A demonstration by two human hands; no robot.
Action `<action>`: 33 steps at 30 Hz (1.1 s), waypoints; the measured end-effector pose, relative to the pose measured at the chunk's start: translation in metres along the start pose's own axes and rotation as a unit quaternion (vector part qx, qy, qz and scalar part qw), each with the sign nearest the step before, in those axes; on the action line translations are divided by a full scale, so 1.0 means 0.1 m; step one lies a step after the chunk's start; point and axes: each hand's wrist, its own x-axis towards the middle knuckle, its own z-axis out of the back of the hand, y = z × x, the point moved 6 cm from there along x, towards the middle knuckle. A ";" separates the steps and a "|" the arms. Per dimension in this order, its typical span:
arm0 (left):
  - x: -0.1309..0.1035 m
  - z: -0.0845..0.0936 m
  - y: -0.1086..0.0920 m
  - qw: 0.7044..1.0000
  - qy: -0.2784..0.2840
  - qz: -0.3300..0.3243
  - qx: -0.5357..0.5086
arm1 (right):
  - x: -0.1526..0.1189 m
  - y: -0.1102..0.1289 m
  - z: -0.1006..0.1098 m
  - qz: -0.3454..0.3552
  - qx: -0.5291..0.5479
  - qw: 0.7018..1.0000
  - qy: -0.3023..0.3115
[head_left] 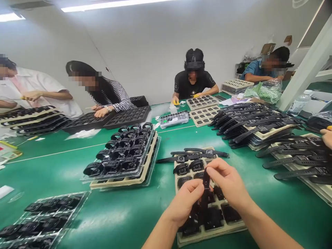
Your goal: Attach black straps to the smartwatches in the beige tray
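Between both hands is a black smartwatch strap (206, 180), held upright above a cream tray (207, 235). My left hand (185, 199) pinches it on its left side, thumb against the band. With thumb and fingertips, my right hand (225, 178) grips its upper end. Any watch body on this strap is hidden by the hands. Underneath, the tray holds several black watches in its square pockets, some with their straps looped. Across its far rows lie watches with flat, opened straps (181, 158).
Left of the tray stands a stack of clear and cream trays with looped watches (120, 152). Another clear tray (75, 204) lies at front left. To the right are stacks of flat-strapped watches (249, 119). Several co-workers sit around the green table (124, 207); one's hand (327, 136) shows at the right edge.
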 end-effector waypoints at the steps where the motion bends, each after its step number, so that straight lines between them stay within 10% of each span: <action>1: 0.00 -0.03 0.05 1.000 0.012 0.012 -0.015 | 0.00 -0.01 0.02 -0.006 0.014 1.000 -0.021; 11: 0.04 -0.29 0.23 0.976 0.117 0.033 -0.183 | -0.08 -0.14 0.05 -0.020 0.030 0.997 -0.073; 25: 0.02 -0.33 0.27 0.981 0.085 0.057 -0.163 | -0.08 -0.11 0.19 0.032 -0.069 0.986 -0.149; 29: 0.02 -0.31 0.25 0.993 0.065 0.039 -0.092 | -0.06 -0.08 0.20 0.042 -0.061 0.986 -0.150; 33: -0.03 -0.11 -0.06 0.970 -0.085 -0.127 0.191 | -0.03 -0.08 0.09 0.049 -0.020 0.997 -0.050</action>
